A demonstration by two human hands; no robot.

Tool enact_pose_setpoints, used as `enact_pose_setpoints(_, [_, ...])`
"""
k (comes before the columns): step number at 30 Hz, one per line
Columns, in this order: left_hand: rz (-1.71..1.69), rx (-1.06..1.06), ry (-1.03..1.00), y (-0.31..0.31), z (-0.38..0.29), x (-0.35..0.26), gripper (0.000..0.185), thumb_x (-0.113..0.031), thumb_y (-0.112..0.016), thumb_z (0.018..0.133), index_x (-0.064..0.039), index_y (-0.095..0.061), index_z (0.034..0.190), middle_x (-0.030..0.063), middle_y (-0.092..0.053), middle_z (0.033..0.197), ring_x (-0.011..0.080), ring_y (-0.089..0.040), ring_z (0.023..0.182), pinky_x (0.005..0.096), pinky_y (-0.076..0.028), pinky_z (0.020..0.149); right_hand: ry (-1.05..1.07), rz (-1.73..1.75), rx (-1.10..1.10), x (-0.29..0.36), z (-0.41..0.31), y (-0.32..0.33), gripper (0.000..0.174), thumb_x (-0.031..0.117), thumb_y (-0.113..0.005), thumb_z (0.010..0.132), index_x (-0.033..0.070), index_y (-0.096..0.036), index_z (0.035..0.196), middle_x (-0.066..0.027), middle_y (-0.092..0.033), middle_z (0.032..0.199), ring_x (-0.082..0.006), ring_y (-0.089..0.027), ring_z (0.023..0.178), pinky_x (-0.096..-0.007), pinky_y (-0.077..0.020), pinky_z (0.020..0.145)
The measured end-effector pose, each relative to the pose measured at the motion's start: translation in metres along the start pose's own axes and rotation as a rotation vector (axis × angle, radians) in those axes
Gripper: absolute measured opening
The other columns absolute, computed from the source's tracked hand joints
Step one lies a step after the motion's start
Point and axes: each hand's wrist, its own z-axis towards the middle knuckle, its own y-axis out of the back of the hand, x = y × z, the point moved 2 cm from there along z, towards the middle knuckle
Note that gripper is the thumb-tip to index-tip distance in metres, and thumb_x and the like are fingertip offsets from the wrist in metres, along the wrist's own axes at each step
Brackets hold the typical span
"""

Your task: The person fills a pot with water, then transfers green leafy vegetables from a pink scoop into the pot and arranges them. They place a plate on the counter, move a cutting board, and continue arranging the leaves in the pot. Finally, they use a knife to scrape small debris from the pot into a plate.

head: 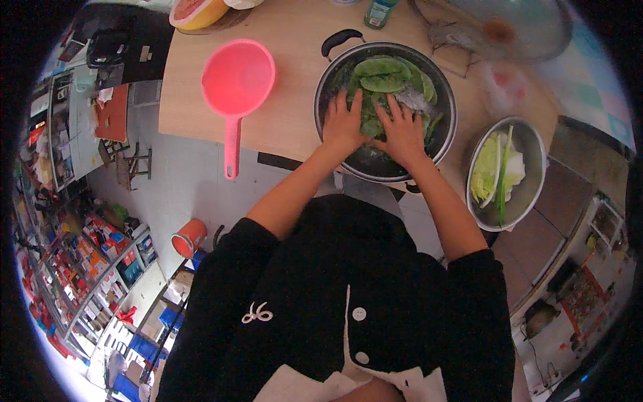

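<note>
A wide, dark-lined pot [446, 123] with a metal rim and black handles stands at the table's front edge. Green leafy vegetables [384, 75] lie in water inside it. Over the left part of the pot, my left hand [344, 123] reaches down with fingers spread onto the leaves. My right hand [403, 128] is beside it, fingers also apart, touching the greens near some bubbly water. Both palms face down, and the leaves beneath them are partly hidden. I see no leaf clearly pinched in either hand.
A pink plastic strainer [239, 78] lies left, its handle overhanging the wooden table [289, 100]. At right, a metal bowl [532, 201] holds pale cabbage leaves and a green stalk. Behind are a green bottle [378, 14], a cut pomelo [198, 12] and a large translucent cover [532, 30].
</note>
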Motion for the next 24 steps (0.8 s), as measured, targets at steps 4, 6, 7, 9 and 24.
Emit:
enact_pose_setpoints(4, [-0.123,-0.042,0.048,-0.007,0.016,0.011,0.077,-0.019,-0.074,0.064,-0.008,-0.037,0.13,0.0252,-0.047,0.116,0.035,-0.053,0.102,0.0422,-0.045,0.084,-0.128,0.142,-0.233,-0.012,0.001,0.001,0.057,0.031,-0.066,0.073,0.014,-0.046,0.122,-0.0148,-0.04,0.129,-0.0347,-0.049,0.104,-0.0438,-0.0452,0.08])
enact_pose_setpoints(6, [-0.278,-0.123,0.013,-0.005,0.023,0.018,0.062,-0.019,-0.071,0.069,-0.004,-0.044,0.123,0.0226,-0.057,0.097,0.0296,-0.059,0.086,0.0385,-0.048,0.074,-0.161,0.211,-0.154,-0.024,0.006,0.006,0.048,0.029,-0.063,0.075,0.009,-0.049,0.117,-0.0169,-0.051,0.113,-0.0361,-0.054,0.094,-0.0432,-0.0461,0.075])
enact_pose_setpoints(7, [-0.355,-0.171,-0.01,-0.002,0.026,0.022,0.053,-0.019,-0.069,0.072,-0.002,-0.048,0.118,0.0203,-0.059,0.085,0.027,-0.061,0.075,0.0366,-0.049,0.067,-0.239,0.231,-0.058,-0.032,0.009,0.008,0.044,0.027,-0.061,0.077,0.007,-0.051,0.114,-0.0179,-0.056,0.104,-0.0368,-0.056,0.089,-0.0429,-0.0465,0.072])
enact_pose_setpoints(9, [-0.487,-0.163,0.053,0.003,0.029,0.024,0.037,-0.021,-0.063,0.079,0.001,-0.053,0.107,0.0163,-0.061,0.069,0.0228,-0.061,0.058,0.0335,-0.049,0.055,-0.357,0.347,-0.122,-0.048,0.012,0.02,0.043,0.036,-0.059,0.08,0.002,-0.057,0.105,-0.0213,-0.06,0.091,-0.0381,-0.058,0.08,-0.044,-0.0458,0.069])
enact_pose_setpoints(24, [-0.779,-0.262,0.114,0.014,0.001,0.006,0.074,-0.022,-0.059,0.083,-0.003,-0.014,0.138,0.0207,-0.055,0.111,0.029,-0.056,0.099,0.0352,-0.044,0.084,-0.136,0.076,-0.048,0.025,-0.016,0.003,0.088,0.02,-0.075,0.06,0.022,-0.029,0.135,-0.0111,-0.023,0.141,-0.0349,-0.03,0.124,-0.0574,-0.0358,0.088])
